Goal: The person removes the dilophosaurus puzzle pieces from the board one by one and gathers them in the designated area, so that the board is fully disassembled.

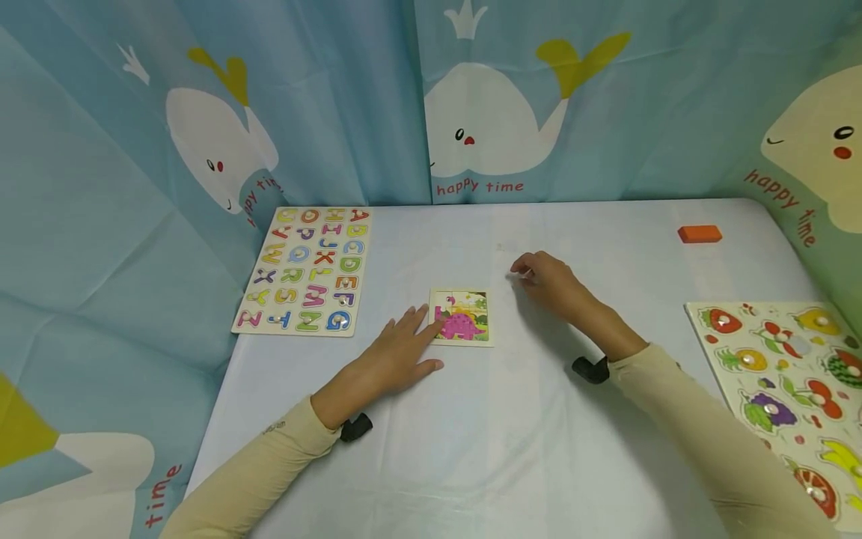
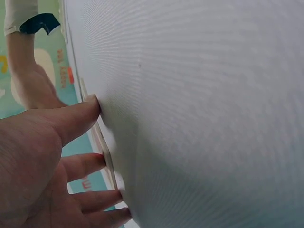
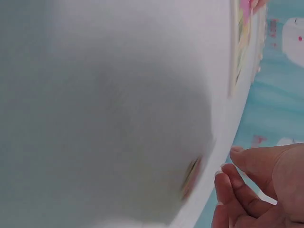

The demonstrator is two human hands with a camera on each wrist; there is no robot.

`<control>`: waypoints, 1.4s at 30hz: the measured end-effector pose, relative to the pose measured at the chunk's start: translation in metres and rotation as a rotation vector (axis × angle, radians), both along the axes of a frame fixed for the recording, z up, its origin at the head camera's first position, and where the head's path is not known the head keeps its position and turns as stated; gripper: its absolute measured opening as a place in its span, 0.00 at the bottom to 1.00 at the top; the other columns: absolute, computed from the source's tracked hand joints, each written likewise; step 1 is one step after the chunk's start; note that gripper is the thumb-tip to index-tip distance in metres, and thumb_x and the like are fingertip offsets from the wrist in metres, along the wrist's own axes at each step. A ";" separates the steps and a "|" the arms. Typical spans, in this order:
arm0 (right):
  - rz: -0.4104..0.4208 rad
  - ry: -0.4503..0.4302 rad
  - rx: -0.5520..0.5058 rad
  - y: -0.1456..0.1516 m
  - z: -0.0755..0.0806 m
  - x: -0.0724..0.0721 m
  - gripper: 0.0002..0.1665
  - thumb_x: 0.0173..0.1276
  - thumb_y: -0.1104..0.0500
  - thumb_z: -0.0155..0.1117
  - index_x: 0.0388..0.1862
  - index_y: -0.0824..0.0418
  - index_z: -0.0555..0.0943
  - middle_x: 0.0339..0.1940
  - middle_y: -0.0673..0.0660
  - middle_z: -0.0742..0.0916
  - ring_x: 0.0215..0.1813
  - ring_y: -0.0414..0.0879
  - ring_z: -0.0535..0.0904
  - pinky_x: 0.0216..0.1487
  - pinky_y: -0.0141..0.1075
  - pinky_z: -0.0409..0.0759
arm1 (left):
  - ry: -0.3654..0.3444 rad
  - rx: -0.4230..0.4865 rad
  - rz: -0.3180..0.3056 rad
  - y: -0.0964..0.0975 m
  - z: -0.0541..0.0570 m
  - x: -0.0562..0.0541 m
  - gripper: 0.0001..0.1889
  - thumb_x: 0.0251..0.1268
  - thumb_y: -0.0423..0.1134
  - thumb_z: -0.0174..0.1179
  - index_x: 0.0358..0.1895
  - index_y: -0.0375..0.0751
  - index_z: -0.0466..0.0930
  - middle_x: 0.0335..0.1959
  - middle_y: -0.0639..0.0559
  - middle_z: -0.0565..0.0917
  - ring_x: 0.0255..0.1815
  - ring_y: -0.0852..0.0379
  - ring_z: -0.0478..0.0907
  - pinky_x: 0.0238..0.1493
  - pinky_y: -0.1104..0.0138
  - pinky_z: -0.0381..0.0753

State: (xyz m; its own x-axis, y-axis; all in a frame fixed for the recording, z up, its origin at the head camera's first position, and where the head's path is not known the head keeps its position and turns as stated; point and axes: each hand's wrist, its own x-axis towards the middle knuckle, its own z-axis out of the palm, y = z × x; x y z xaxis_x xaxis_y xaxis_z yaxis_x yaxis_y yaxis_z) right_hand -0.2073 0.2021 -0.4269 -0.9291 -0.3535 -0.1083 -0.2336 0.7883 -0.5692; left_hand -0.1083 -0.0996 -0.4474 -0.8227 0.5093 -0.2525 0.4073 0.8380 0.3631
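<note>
A small square dinosaur puzzle lies flat on the white table, its pink dinosaur picture showing. My left hand rests beside its left edge with the fingers spread, and the index fingertip reaches onto the picture. In the left wrist view, the left hand has straight fingers along the board's edge. To the puzzle's upper right, my right hand hovers over the table, fingers loosely bent. Nothing shows between the thumb and fingers of the right hand in the right wrist view.
An alphabet puzzle board lies at the back left. A fruit puzzle board lies at the right, with an orange block behind it. A blurred reddish-brown thing lies below the right hand; its kind cannot be told.
</note>
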 end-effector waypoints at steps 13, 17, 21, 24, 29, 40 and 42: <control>0.129 0.058 -0.019 -0.063 -0.009 0.019 0.23 0.77 0.64 0.67 0.69 0.65 0.78 0.64 0.63 0.86 0.67 0.60 0.80 0.71 0.59 0.75 | -0.009 -0.015 -0.002 0.001 0.003 0.000 0.39 0.79 0.57 0.59 0.85 0.48 0.58 0.87 0.37 0.51 0.88 0.38 0.47 0.82 0.39 0.55; 0.167 0.110 -0.004 -0.072 -0.012 0.026 0.26 0.75 0.63 0.69 0.70 0.64 0.78 0.64 0.62 0.87 0.67 0.61 0.81 0.72 0.61 0.73 | -0.008 -0.016 -0.008 0.000 0.003 -0.001 0.39 0.80 0.57 0.58 0.85 0.48 0.57 0.87 0.38 0.51 0.88 0.38 0.47 0.82 0.39 0.55; 0.182 0.159 0.035 -0.075 -0.016 0.029 0.26 0.74 0.63 0.70 0.70 0.63 0.79 0.64 0.62 0.87 0.67 0.62 0.82 0.71 0.61 0.74 | 0.004 -0.012 -0.015 0.000 0.002 0.000 0.39 0.80 0.57 0.58 0.85 0.48 0.58 0.87 0.37 0.51 0.88 0.38 0.48 0.82 0.38 0.55; 0.184 0.184 0.061 -0.076 -0.016 0.032 0.27 0.74 0.63 0.71 0.70 0.63 0.80 0.65 0.62 0.87 0.67 0.61 0.82 0.69 0.60 0.75 | 0.009 -0.011 -0.016 0.000 0.002 0.000 0.39 0.80 0.57 0.58 0.85 0.47 0.58 0.87 0.37 0.51 0.87 0.38 0.48 0.82 0.38 0.56; 0.185 0.236 0.091 -0.078 -0.016 0.034 0.28 0.72 0.61 0.73 0.69 0.63 0.81 0.63 0.62 0.88 0.66 0.61 0.83 0.66 0.60 0.77 | 0.010 -0.009 -0.013 -0.001 0.002 0.000 0.39 0.80 0.57 0.58 0.85 0.47 0.58 0.87 0.37 0.52 0.87 0.37 0.48 0.82 0.39 0.56; 0.251 0.392 0.097 -0.079 -0.017 0.039 0.26 0.68 0.66 0.76 0.64 0.69 0.83 0.54 0.65 0.91 0.55 0.62 0.88 0.57 0.57 0.86 | 0.007 -0.015 -0.009 0.000 0.002 0.000 0.39 0.79 0.57 0.59 0.85 0.47 0.59 0.87 0.38 0.51 0.88 0.38 0.48 0.82 0.38 0.55; 0.240 0.368 0.089 -0.079 -0.017 0.038 0.26 0.68 0.66 0.76 0.64 0.68 0.83 0.55 0.65 0.91 0.57 0.62 0.87 0.58 0.58 0.85 | 0.008 -0.017 -0.009 0.000 0.002 0.000 0.39 0.79 0.57 0.59 0.85 0.47 0.59 0.87 0.38 0.51 0.88 0.38 0.48 0.82 0.38 0.55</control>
